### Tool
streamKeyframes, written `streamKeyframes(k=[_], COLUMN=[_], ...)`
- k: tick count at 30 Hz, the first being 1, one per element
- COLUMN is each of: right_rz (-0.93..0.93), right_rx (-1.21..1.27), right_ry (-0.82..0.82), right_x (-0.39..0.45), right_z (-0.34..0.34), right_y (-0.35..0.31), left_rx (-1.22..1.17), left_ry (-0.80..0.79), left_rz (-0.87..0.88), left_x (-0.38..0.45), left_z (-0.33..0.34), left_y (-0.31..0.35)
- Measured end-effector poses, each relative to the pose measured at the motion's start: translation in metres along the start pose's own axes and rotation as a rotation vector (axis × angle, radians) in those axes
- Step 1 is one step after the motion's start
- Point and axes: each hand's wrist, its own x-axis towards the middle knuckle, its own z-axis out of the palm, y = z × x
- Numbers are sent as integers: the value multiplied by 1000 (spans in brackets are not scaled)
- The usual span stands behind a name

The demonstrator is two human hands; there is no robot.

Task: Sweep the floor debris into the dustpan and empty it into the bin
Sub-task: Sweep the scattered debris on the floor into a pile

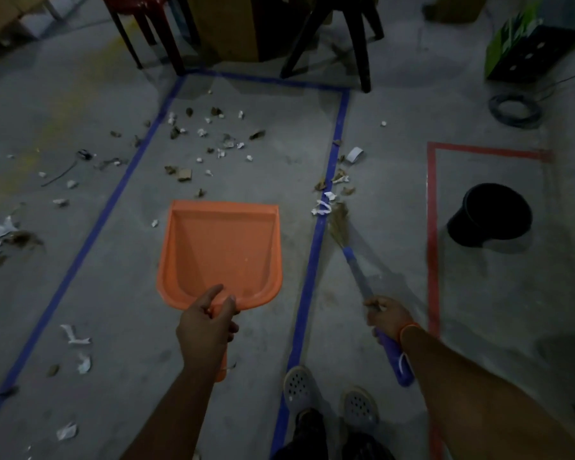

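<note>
An orange dustpan (219,250) lies flat on the concrete floor inside a blue-taped rectangle, its mouth facing away from me. My left hand (206,327) grips its handle. My right hand (387,318) holds a small broom (356,263) by its purple-and-grey handle; the straw bristles touch the floor on the right blue tape line, beside paper scraps (322,207). Paper and dry-leaf debris (213,144) lies scattered beyond the pan's mouth. The pan looks empty. A black bin (492,214) stands to the right inside a red-taped area.
More scraps (0,235) lie left of the blue tape and near my left forearm (75,336). Chair legs (359,44) and a cardboard box stand at the far end. A coiled cable (515,111) and a green-black box (528,51) sit at the upper right. My feet (329,396) are below.
</note>
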Motion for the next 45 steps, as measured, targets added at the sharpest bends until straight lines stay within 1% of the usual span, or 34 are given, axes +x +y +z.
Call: streamKeyframes(k=[5,8,12,14,18,22,25,27,29,33,37,40,43,45], right_rz=[-30,-54,-95,-131,-172,-175,-135,-109,-95,-74,-164,-250,-287,-300], right_rx=[-21,-39,-62,-79,-60,-24,-19,-52,-84,-216,-335,-396,-398,-362], right_ry=[-98,-184,-266,-271,-178,-4,104,150,159,17,-167,-310,-402,-402], right_x=[2,-1,-7,-6,5,34,63,85,106,135,162,169,175,176], right_z=[57,75,65,48,2,-44,-74,-92,-103,-90,-56,-39,-46,-61], right_y=[-31,-53,-71,-77,-90,-99,-107,-115,-127,-143,-158,-194,-226,-241], left_rx=[-11,-12,4,-2,-30,-70,-70,-73,-80,-45,-50,-67,-52,-15], left_ry=[21,50,64,62,23,-11,-16,-1,24,73,114,130,143,138], left_rz=[-3,-24,-34,-28,0,38,52,34,9,-8,-1,0,22,36], left_x=[16,23,35,43,60,77,94,110,127,155,178,199,219,231], left_z=[-8,-15,-20,-16,4,32,53,65,76,94,120,138,157,169], left_y=[-3,-4,6,15,42,73,89,96,101,121,152,172,191,203])
